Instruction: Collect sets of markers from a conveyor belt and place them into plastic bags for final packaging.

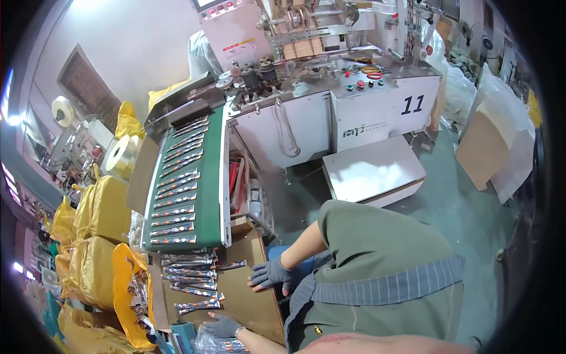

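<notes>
The green conveyor belt [213, 206] carries a column of slim printed stick packets [172, 224], laid crosswise. Just past the near end of the conveyor belt, more packets lie heaped in an open cardboard tray [252, 304], a few apart from the heap and askew. The right hand [271, 275], in a grey glove with bare fingertips, is below and right of the conveyor belt's near end, at the tray's edge, fingers spread, holding nothing, close to one stray packet. The left hand [223, 326], gloved alike, lies farther below the conveyor belt, against a clear plastic bag [203, 344] with packets inside; whether its fingers pinch the film I cannot tell. Yellow sacks [101, 271] are stacked left of the conveyor belt, and a white machine cabinet [306, 127] stands to its right
</notes>
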Demonstrator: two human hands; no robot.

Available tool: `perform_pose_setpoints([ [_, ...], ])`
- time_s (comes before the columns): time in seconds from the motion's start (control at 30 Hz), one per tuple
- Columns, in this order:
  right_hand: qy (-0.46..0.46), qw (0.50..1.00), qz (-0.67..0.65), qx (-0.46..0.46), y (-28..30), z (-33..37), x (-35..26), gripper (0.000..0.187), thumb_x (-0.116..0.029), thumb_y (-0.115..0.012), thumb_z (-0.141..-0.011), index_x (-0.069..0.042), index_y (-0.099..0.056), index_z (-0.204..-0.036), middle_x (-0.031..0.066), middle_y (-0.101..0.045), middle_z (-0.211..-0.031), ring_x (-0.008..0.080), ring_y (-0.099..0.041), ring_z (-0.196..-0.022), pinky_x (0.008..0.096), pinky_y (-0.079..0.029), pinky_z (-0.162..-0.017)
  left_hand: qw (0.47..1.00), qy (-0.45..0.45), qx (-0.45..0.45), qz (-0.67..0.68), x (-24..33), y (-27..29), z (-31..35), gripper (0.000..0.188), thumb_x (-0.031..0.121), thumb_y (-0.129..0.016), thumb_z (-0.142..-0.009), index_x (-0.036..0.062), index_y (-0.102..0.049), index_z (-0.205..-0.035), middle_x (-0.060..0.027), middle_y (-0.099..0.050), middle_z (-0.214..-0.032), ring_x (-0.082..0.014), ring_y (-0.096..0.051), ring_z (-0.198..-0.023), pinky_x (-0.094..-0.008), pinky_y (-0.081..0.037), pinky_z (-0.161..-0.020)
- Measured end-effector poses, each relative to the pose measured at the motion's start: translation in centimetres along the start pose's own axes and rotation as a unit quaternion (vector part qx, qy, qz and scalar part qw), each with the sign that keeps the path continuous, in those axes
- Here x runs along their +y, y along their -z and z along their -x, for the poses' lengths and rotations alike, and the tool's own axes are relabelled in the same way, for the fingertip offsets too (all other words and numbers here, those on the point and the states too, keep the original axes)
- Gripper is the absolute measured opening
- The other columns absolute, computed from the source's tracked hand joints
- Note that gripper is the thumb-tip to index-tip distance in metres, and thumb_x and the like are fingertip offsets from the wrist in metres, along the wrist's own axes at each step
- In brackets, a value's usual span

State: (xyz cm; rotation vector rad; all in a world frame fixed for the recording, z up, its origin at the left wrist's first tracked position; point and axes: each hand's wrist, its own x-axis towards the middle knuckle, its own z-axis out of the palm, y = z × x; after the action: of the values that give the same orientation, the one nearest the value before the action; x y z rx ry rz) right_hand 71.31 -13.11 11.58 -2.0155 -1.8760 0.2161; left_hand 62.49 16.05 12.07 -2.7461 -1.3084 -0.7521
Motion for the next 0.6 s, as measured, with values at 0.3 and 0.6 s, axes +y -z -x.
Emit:
perform_pose_setpoints([
  [0.3, -0.012, 1.000, 0.014, -0.002, -1.3, -0.9, -0.2, 0.110, -0.070, -0.060, -0.065, -0.009, -0.015, -0.145, 0.0197, -0.015, -0.150, 0.0385, -0.011, -0.139, 0.0581, -0.005, -0.109, 0.999, -0.026, 0.024, -0.007, -1.6, -3.2, -0.6, 0.062, 0.047, -0.041, -0.093, -0.0077, -0.048, -0.120, -0.0242, -0.049, -0.125, -0.0381, -0.049, -0.113, -0.0426, -0.041, -0.093],
  [0.6, -0.024, 1.000, 0.017, 0.004, -1.2, -0.9, -0.4, 0.114, -0.077, -0.055, -0.063, -0.003, -0.020, -0.143, 0.0216, -0.016, -0.149, 0.0399, -0.011, -0.139, 0.0594, -0.007, -0.107, 1.000, 0.006, -0.016, 0.024, -0.9, -2.8, -0.6, 0.059, 0.046, -0.040, -0.093, -0.0050, -0.049, -0.121, -0.0234, -0.051, -0.124, -0.0373, -0.049, -0.113, -0.0434, -0.040, -0.093],
])
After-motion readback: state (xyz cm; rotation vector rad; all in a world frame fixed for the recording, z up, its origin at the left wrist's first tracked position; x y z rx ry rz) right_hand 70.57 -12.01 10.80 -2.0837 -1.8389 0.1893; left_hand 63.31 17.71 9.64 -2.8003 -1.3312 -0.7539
